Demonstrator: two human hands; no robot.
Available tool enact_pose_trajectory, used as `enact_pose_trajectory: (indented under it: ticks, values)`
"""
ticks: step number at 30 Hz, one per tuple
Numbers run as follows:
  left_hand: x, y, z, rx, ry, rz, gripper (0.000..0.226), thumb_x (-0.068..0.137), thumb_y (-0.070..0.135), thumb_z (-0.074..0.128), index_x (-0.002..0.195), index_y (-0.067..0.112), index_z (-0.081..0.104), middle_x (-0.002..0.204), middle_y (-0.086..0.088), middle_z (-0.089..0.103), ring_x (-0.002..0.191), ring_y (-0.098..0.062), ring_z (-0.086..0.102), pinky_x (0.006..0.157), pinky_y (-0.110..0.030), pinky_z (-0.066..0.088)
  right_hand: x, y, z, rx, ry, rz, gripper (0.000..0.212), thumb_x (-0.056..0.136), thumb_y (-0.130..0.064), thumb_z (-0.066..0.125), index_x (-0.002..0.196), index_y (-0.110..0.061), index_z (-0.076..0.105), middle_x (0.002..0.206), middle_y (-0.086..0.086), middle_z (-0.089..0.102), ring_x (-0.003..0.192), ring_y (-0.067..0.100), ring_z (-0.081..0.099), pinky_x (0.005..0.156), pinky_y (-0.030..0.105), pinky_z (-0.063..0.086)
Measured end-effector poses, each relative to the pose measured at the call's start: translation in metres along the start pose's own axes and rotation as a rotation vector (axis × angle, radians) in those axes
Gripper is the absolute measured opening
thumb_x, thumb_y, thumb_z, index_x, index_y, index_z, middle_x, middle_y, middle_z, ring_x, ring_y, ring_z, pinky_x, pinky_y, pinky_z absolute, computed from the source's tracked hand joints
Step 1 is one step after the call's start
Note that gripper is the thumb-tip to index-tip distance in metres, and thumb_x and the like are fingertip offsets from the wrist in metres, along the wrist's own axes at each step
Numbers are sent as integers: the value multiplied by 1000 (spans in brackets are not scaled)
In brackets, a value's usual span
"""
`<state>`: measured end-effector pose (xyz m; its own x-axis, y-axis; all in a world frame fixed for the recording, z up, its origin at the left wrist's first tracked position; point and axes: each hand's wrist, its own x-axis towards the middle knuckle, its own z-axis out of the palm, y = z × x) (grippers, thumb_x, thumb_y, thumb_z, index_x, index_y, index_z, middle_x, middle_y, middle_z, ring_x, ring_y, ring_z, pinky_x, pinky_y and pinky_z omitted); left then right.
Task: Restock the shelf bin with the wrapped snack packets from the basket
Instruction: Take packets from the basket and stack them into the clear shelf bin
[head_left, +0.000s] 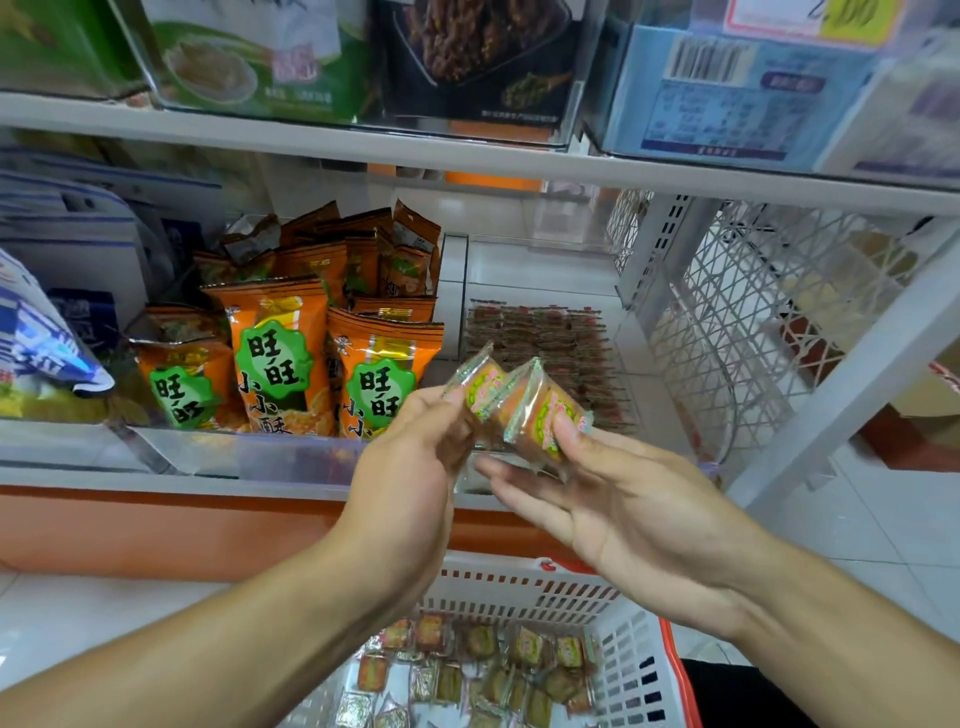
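Both hands raised in front of clear plastic shelf bin (540, 270): left hand (410, 467) pinches one small orange-and-green clear-wrapped snack packet (480, 382) at its corner; right hand (623, 499), palm up w/ fingers mostly spread, pins a second packet of same kind (545, 415) under thumb. Packets touch, just before bin's front. Inside bin, rows of dark red wrapped packets (545, 338). Left of bin, orange snack bags w/ green labels (280, 358). Below bin, white slotted plastic basket w/ red rim (623, 670) holds more packets.
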<state>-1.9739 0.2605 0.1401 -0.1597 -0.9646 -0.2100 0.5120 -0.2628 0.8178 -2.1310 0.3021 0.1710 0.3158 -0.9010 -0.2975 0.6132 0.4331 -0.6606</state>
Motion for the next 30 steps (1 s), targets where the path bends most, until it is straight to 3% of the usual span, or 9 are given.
enact_pose_trajectory:
  ticks: [4, 6, 10, 13, 17, 20, 23, 28, 30]
  values:
    - [-8, -5, 5, 86, -34, -2, 25, 106, 16, 43, 111, 3, 63, 107, -17, 72, 107, -20, 66, 117, -46, 39, 2, 2, -1, -101, -31, -55, 38, 95, -17, 57, 130, -2, 64, 133, 19, 64, 133, 37, 53, 99, 48, 53]
    - [-8, -4, 4, 53, -33, -36, 38, 107, 26, 42, 123, 1, 65, 118, -12, 74, 118, -18, 67, 115, -43, 42, 3, -1, -3, -268, -38, -152, 43, 96, -21, 60, 136, -7, 60, 134, 14, 65, 131, 31, 56, 104, 46, 51]
    - [-9, 8, 4, -58, -161, -320, 77, 97, 68, 40, 131, 2, 62, 125, -26, 69, 116, -39, 68, 98, -51, 56, -5, -12, -13, -1180, 5, -424, 80, 88, -28, 73, 154, -36, 30, 139, -14, 55, 130, 4, 52, 106, 17, 42]
    - [-9, 11, 7, -76, -242, -448, 86, 91, 74, 46, 128, 0, 67, 123, -30, 68, 110, -41, 69, 83, -50, 61, -8, -7, -18, -1700, -55, -498, 83, 92, -36, 65, 157, -43, 14, 137, -26, 36, 137, 4, 35, 109, 22, 34]
    - [-11, 0, 16, 3, -63, -421, 76, 88, 71, 54, 124, 5, 68, 108, -23, 75, 94, -34, 76, 62, -38, 61, -5, 2, -17, -1702, -99, -499, 82, 94, -32, 62, 156, -43, 10, 141, -27, 27, 138, 6, 32, 106, 28, 38]
    - [-10, -5, 20, 86, -1, -379, 83, 77, 74, 57, 114, 1, 70, 104, -24, 76, 95, -37, 76, 75, -42, 63, -5, -1, -18, -1692, -95, -464, 81, 93, -39, 63, 155, -42, 11, 141, -26, 27, 132, 3, 37, 103, 33, 44]
    - [-7, -4, 25, 81, -61, -407, 85, 81, 74, 57, 121, 0, 68, 116, -28, 72, 109, -42, 71, 98, -55, 56, -6, -7, -17, -1649, -104, -414, 77, 93, -42, 66, 153, -43, 17, 138, -25, 35, 129, 3, 43, 103, 34, 45]
    - [5, -2, 29, -99, -255, -499, 91, 89, 75, 46, 131, -4, 61, 128, -31, 66, 124, -42, 63, 107, -52, 50, -9, -35, -18, -1783, -11, -428, 72, 87, -56, 61, 148, -41, 25, 138, -20, 43, 131, -2, 40, 109, 20, 34]
    - [11, -3, 34, -70, -238, -410, 81, 94, 70, 44, 129, -1, 61, 122, -26, 70, 116, -40, 68, 99, -49, 57, -3, -60, -24, -1830, 85, -395, 72, 87, -58, 59, 148, -37, 28, 143, -15, 45, 131, -1, 42, 108, 18, 33]
